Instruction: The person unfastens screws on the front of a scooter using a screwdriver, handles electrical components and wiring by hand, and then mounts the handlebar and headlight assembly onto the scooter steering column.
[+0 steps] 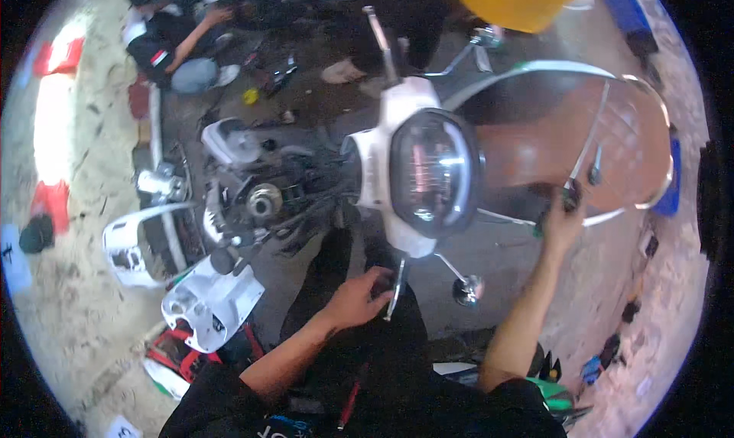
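In the middle stands a scooter's white handlebar cover (410,102) with a large oval glass-fronted unit (434,172). My left hand (355,299) curls at the near end of the handlebar, beside a chrome lever (397,289); the dark grip under the fingers is mostly hidden. Out over a brown panel (520,151) with a pale rim, my right hand (564,222) is closed round the dark end of a thin rod-like tool (589,136). The tool slants away from me. Its exact kind is blurred.
A round chrome mirror (469,290) sticks out near me. Bare machine parts (264,201) lie left of the handlebar, with white body panels (210,300) beyond. A crouching person (157,37) is at the far left; a yellow rounded thing (527,2) hangs at the top.
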Demonstrator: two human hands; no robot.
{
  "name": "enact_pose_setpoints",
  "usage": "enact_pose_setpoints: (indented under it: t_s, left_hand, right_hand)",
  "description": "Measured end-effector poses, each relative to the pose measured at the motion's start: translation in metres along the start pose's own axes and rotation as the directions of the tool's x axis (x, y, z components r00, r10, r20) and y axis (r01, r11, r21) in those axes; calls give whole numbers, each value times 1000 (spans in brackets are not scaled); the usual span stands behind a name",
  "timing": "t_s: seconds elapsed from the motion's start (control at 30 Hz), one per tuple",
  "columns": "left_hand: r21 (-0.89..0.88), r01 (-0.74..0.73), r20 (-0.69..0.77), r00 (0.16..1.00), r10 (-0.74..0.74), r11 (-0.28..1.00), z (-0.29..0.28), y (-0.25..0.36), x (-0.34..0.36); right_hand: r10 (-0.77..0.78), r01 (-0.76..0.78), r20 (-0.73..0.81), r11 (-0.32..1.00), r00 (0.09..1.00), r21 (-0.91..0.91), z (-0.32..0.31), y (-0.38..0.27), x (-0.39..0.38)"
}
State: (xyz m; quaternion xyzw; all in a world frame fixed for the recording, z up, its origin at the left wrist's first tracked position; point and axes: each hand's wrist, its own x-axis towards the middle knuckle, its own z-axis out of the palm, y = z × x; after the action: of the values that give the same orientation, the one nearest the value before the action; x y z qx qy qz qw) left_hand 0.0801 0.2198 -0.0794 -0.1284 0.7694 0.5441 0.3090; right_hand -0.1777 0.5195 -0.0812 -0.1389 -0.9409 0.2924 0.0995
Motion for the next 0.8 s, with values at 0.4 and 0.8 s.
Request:
enact_pose_setpoints:
  t_s: [0.4,0.8]
  left_hand:
    - [-79,101,-188,975,-114,992,12,-57,-21]
    - [-97,223,-175,956,-238,970,18,-105,-42]
  right_hand:
    - [-329,307,-85,930,940,-203,21,-22,64]
    - [-297,276,-127,947,946,-164,-3,-45,4]
